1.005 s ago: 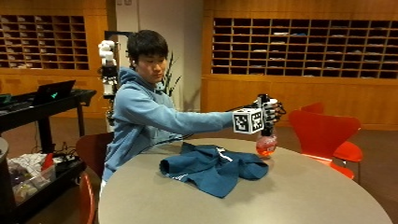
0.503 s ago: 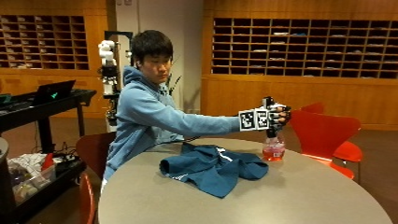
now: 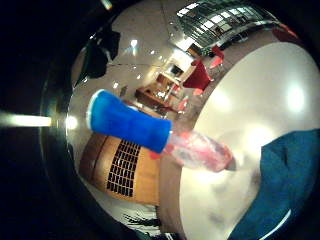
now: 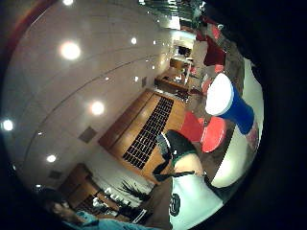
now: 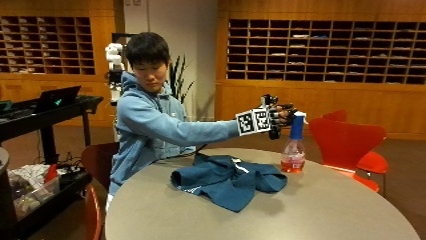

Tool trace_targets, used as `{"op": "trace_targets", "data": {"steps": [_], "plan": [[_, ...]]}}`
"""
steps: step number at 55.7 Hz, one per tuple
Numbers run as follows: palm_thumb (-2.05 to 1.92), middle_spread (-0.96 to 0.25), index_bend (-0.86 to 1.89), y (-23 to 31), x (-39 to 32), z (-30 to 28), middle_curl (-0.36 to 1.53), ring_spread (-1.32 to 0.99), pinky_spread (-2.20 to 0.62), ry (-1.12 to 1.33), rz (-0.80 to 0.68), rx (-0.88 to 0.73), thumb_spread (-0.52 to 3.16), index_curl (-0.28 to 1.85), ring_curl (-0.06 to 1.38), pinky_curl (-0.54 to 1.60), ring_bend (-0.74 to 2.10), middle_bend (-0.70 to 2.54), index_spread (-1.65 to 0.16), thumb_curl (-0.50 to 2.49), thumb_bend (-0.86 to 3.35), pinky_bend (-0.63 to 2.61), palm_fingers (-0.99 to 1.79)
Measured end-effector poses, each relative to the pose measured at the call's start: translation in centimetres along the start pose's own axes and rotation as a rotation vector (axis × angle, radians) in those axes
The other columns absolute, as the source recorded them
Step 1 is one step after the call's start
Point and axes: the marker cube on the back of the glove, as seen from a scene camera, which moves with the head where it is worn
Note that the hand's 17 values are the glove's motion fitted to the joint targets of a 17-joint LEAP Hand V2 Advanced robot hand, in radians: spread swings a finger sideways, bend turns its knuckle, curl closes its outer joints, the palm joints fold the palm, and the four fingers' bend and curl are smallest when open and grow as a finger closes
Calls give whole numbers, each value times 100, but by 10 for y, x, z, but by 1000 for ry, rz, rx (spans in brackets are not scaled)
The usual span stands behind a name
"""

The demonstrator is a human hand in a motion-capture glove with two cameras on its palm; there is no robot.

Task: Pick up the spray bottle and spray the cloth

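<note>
One gloved right hand point(image 5: 279, 116) is hovering beside the spray bottle point(image 5: 293, 147) right of centre, fingers apparently uncurled, holding nothing, presumably readying a grasp.

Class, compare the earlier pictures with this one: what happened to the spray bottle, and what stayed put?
The spray bottle went from lifted in the gloved right hand to standing on the table, apparently let go, the hand beside its blue top. The blue cloth stayed as it was.

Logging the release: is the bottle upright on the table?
Upright. The spray bottle stands on the table, blue top up, beside the cloth.
</note>
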Motion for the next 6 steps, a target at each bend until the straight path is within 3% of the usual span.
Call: {"op": "trace_targets", "data": {"steps": [6], "plan": [[71,-13,10,12,-15,-17,44,-15,-4,-23,-33,-19,86,19,42,39,49,28,-30,46,-4,48,56]]}}
